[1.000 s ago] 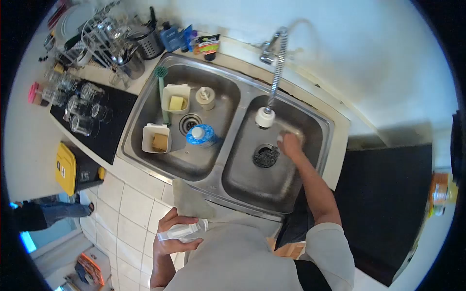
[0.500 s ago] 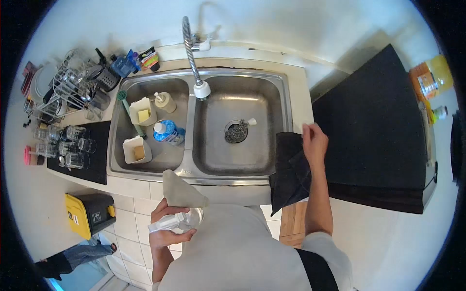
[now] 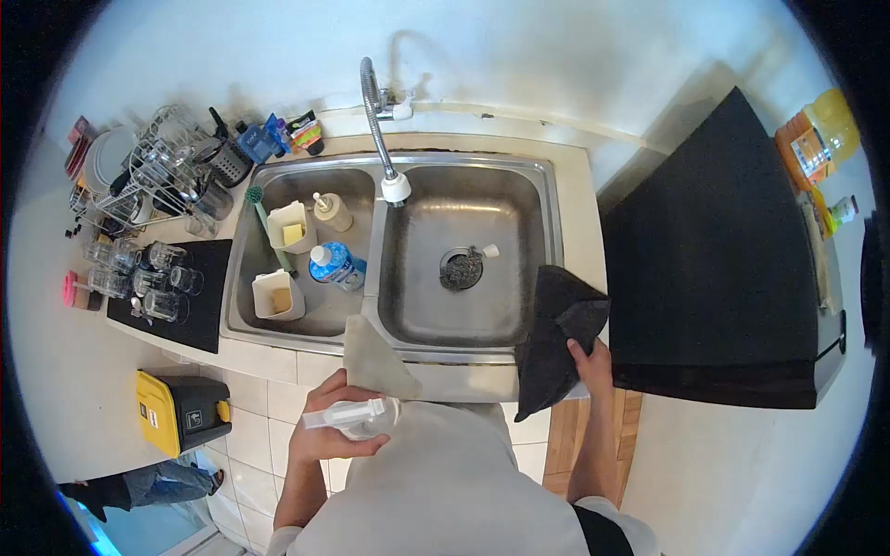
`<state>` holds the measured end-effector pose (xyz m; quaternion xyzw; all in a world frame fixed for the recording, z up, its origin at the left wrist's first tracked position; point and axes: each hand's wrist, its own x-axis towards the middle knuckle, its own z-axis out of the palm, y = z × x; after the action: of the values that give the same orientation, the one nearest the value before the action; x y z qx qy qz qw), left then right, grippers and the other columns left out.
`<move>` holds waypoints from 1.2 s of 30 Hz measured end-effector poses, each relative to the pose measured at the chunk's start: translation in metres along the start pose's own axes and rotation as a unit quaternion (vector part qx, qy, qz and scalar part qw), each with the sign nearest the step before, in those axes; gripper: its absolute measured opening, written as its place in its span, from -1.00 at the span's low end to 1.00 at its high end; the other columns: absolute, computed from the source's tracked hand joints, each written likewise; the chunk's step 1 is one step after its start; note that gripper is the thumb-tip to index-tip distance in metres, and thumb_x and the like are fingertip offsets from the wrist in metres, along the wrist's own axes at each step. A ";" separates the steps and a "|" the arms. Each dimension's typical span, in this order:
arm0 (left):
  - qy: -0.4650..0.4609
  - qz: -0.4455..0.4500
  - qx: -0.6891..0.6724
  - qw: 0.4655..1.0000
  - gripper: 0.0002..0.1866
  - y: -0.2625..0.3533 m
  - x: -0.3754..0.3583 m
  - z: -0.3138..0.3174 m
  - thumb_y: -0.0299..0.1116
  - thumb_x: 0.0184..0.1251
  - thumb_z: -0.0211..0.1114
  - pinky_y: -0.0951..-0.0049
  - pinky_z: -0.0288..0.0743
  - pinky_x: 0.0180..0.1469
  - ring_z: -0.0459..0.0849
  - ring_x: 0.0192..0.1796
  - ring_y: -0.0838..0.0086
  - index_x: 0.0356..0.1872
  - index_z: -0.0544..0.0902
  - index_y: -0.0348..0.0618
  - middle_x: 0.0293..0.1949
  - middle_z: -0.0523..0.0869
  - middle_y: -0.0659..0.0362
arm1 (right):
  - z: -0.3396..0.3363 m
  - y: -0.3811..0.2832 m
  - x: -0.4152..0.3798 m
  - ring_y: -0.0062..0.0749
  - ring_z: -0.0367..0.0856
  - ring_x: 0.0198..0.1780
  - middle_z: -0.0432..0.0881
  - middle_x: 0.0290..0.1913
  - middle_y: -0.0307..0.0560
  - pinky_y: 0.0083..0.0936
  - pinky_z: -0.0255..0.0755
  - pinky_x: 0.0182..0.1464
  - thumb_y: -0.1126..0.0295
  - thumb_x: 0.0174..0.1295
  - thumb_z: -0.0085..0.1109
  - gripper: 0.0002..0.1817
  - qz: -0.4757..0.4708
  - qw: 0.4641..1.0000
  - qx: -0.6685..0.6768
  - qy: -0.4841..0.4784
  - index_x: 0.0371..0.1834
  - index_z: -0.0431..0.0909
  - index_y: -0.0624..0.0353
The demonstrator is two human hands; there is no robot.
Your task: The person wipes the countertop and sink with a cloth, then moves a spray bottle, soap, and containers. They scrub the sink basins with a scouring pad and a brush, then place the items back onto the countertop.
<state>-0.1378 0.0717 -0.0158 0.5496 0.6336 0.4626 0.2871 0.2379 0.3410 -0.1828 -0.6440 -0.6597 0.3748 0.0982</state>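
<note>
My left hand (image 3: 332, 422) is wrapped round a clear spray bottle (image 3: 366, 428) with a white trigger head, close to my body. A pale cloth (image 3: 373, 360) sticks up beside the bottle, against the same hand; how the fingers hold it is hidden. My right hand (image 3: 593, 365) grips the right edge of a dark folded cloth (image 3: 561, 338), thumb on top and the other fingers mostly hidden beneath. That cloth lies over the front right corner of the steel sink (image 3: 553, 204) and hangs past the counter edge.
The left basin holds a blue bottle (image 3: 338, 269), a pump bottle (image 3: 332, 211), a green brush (image 3: 255, 196) and two white containers. A scrubber (image 3: 461, 271) sits at the right drain. Several glasses (image 3: 165, 306) stand at left. A black-topped appliance (image 3: 714, 278) borders the right. Someone's legs (image 3: 171, 482) show lower left.
My right hand has come down toward me and now grips the dark cloth lower along its right edge. My left hand still holds the spray bottle. The view has shifted slightly.
</note>
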 end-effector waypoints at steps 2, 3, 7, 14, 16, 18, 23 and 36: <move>0.000 -0.011 0.004 1.000 -0.48 0.001 -0.005 -0.003 -0.24 -0.37 0.67 0.33 0.57 -0.15 0.67 -0.21 0.29 -0.22 0.74 -0.11 -0.28 0.71 0.14 | -0.016 -0.024 -0.004 -0.10 0.58 0.18 0.61 0.19 0.08 -0.25 0.46 0.21 0.05 0.14 0.45 -0.28 -0.039 0.965 0.256 -0.047 0.21 0.47 0.39; 0.011 -0.012 0.008 1.000 -0.48 0.000 -0.006 -0.005 -0.24 -0.37 0.67 0.33 0.57 -0.15 0.67 -0.21 0.29 -0.22 0.75 -0.11 -0.27 0.71 0.14 | -0.019 -0.034 -0.001 -0.14 0.58 0.17 0.61 0.18 0.05 -0.27 0.46 0.21 0.12 0.15 0.44 -0.31 -0.055 0.945 0.322 -0.020 0.23 0.47 0.38; 0.047 -0.016 0.024 0.998 -0.47 -0.005 -0.018 -0.011 -0.23 -0.37 0.67 0.33 0.58 -0.16 0.68 -0.21 0.29 -0.22 0.75 -0.12 -0.23 0.74 0.13 | -0.035 -0.089 0.009 -0.18 0.57 0.16 0.59 0.17 0.00 -0.27 0.45 0.22 0.37 0.17 0.36 -0.41 -0.122 0.826 0.548 0.044 0.27 0.45 0.35; 0.113 -0.059 -0.004 0.992 -0.44 -0.014 -0.029 -0.024 -0.22 -0.38 0.68 0.31 0.61 -0.12 0.68 -0.19 0.28 -0.20 0.74 -0.13 -0.21 0.75 0.09 | -0.030 -0.212 0.067 -0.18 0.57 0.15 0.57 0.16 0.02 -0.22 0.44 0.23 0.52 0.16 0.30 -0.41 -0.135 0.734 0.663 0.058 0.31 0.40 0.28; 0.119 -0.074 0.013 0.990 -0.44 -0.017 -0.031 -0.029 -0.22 -0.38 0.68 0.31 0.61 -0.13 0.69 -0.19 0.28 -0.19 0.74 -0.14 -0.23 0.74 0.09 | -0.010 -0.235 0.097 -0.17 0.57 0.15 0.57 0.15 0.04 -0.26 0.42 0.25 0.52 0.19 0.27 -0.44 -0.179 0.761 0.621 0.053 0.29 0.40 0.29; 0.122 -0.092 0.017 0.988 -0.44 -0.024 -0.032 -0.035 -0.22 -0.38 0.69 0.31 0.61 -0.13 0.69 -0.20 0.29 -0.19 0.74 -0.15 -0.24 0.73 0.09 | 0.016 -0.256 0.130 -0.16 0.56 0.15 0.57 0.14 0.05 -0.28 0.39 0.27 0.53 0.20 0.26 -0.46 -0.230 0.805 0.540 0.085 0.28 0.39 0.30; 0.111 -0.141 0.022 0.984 -0.44 -0.045 -0.028 -0.052 -0.20 -0.37 0.71 0.32 0.62 -0.13 0.70 -0.21 0.29 -0.20 0.75 -0.14 -0.24 0.72 0.10 | 0.076 -0.300 0.221 0.09 0.50 0.18 0.51 0.14 0.23 -0.17 0.31 0.31 0.54 0.11 0.30 -0.38 -0.400 0.871 0.146 0.244 0.28 0.32 0.32; 0.111 -0.216 -0.124 0.962 -0.46 -0.098 0.015 -0.089 -0.29 -0.46 0.74 0.25 0.61 0.16 0.75 0.07 0.13 -0.23 0.81 -0.01 -0.09 0.77 0.03 | 0.239 -0.390 0.310 0.18 0.43 0.17 0.42 0.22 0.23 0.05 0.41 0.13 0.06 0.27 0.18 -0.48 -0.561 0.774 -0.276 0.096 0.19 0.57 0.17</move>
<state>-0.2611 0.0653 -0.0655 0.3054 0.7028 0.5225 0.3739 -0.2574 0.5820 -0.2171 -0.1913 -0.9664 -0.0089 0.1717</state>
